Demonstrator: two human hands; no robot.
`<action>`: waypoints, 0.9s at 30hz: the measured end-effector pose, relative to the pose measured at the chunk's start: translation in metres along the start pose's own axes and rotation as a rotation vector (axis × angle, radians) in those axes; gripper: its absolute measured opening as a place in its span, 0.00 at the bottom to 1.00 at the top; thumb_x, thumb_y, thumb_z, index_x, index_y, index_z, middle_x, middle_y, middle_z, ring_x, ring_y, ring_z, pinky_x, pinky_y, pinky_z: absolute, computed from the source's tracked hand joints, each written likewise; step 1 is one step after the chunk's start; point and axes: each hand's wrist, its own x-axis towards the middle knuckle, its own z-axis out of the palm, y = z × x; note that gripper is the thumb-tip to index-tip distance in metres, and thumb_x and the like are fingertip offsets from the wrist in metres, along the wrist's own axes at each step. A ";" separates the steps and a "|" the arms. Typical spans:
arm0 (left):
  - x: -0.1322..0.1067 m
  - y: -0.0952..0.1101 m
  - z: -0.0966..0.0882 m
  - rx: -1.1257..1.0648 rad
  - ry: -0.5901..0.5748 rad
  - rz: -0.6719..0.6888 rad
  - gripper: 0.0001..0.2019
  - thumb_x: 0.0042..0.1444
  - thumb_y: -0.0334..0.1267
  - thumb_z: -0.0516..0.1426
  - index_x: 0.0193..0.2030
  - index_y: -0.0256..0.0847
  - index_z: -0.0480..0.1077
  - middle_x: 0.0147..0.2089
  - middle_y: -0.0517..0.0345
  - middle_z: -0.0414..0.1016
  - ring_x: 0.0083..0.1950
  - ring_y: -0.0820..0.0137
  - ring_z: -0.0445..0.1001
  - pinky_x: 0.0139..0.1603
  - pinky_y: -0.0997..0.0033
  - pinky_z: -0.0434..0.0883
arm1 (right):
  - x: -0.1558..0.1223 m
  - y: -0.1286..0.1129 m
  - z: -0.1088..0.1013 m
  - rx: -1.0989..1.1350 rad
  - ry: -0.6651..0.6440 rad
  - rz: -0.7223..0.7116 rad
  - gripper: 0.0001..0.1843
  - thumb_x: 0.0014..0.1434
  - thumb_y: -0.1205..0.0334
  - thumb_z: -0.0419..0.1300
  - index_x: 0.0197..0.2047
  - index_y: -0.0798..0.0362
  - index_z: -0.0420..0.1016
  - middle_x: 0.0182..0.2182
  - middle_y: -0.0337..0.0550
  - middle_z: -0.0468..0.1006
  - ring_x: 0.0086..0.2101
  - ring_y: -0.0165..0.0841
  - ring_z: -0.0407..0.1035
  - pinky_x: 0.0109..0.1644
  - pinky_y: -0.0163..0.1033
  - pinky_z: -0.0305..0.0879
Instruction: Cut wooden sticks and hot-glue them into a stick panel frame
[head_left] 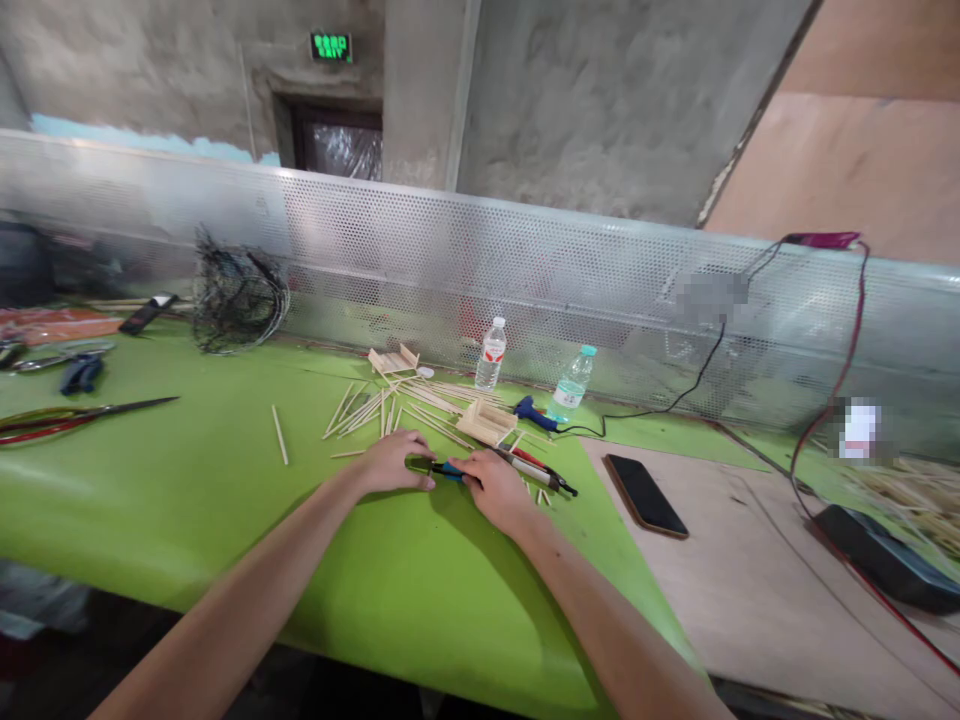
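Over the green tabletop, my right hand point(499, 490) is closed around a slim blue-and-black tool point(452, 470), thumb and fingers near its end. The tool's exact kind is too small to tell. My left hand point(391, 462) curls at the tool's other end, its fingers and thumb bent around a dark part there; what they grip is partly hidden. Just beyond my hands lie loose thin wooden sticks point(367, 412). A small frame built of sticks point(487, 422) sits beyond my right hand, and another stick frame point(394, 362) stands farther back.
A blue glue gun point(534, 412) and two water bottles point(491, 355) are at the back. Pen-like and red-handled tools point(534, 468) lie by my right hand. A phone point(645, 495) rests on the board at right. Shears point(75, 420) and pliers point(81, 373) lie at left.
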 end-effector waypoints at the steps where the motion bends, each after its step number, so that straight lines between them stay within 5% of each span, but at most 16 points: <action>1: 0.000 0.000 0.000 0.003 0.003 -0.001 0.30 0.46 0.63 0.63 0.55 0.55 0.76 0.58 0.53 0.72 0.62 0.50 0.66 0.61 0.48 0.66 | 0.000 0.001 0.000 0.006 0.001 -0.011 0.25 0.65 0.67 0.53 0.62 0.42 0.73 0.44 0.44 0.79 0.45 0.38 0.70 0.50 0.41 0.64; 12: -0.002 0.004 -0.003 0.038 0.002 0.006 0.32 0.48 0.65 0.61 0.57 0.53 0.75 0.60 0.53 0.72 0.62 0.52 0.67 0.62 0.50 0.66 | -0.002 0.002 -0.003 0.031 0.037 -0.024 0.24 0.64 0.68 0.54 0.60 0.43 0.76 0.42 0.43 0.80 0.43 0.38 0.70 0.49 0.40 0.64; 27: -0.005 0.003 -0.001 -0.061 0.064 -0.007 0.33 0.45 0.57 0.67 0.58 0.49 0.73 0.64 0.48 0.69 0.64 0.46 0.65 0.63 0.46 0.64 | -0.002 0.012 -0.009 0.055 0.244 -0.012 0.25 0.59 0.72 0.56 0.56 0.46 0.78 0.47 0.43 0.81 0.48 0.40 0.71 0.57 0.45 0.63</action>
